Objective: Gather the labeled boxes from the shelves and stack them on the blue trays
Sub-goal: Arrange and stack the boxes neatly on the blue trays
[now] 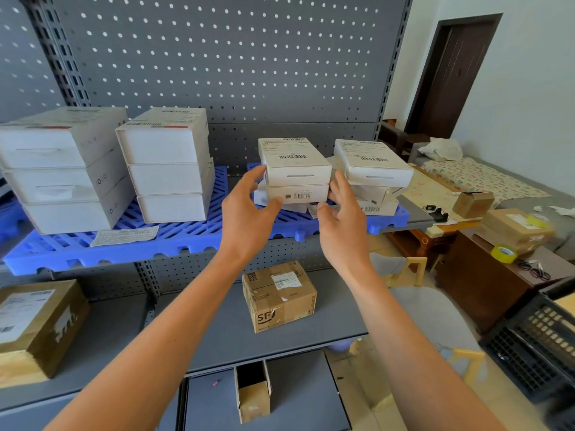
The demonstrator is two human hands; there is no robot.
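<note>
Closest to us, our two forearms reach up from the bottom of the head view toward the middle shelf. Our left hand [249, 206] and right hand [340, 209] bracket a short stack of white labeled boxes [295, 175] on the right blue tray [385, 217]. The left fingers are spread and only loosely bent, thumb near the lower box's front corner, fingertips at the upper box's left edge; the right fingers are likewise relaxed and part-open beside the stack's right face. We cannot tell whether either hand presses the cardboard, but neither is wrapped round it. We judge the hands flank the stack to square it up, so the top box sits flush and will not slide.

Just beside it on the same tray stands a second stack [373, 172], its top box skewed, which looks less steady. On the left blue tray [174, 241] two taller stacks of white boxes [168, 163] sit side by side toward the back, probably to leave the front edge free; a loose paper slip [124, 236] lies there flat.

Below, on the grey lower shelf [217, 334], a brown carton [278, 295] and a larger brown box [34, 325] still wait, both carrying labels, so gathering appears unfinished.
</note>
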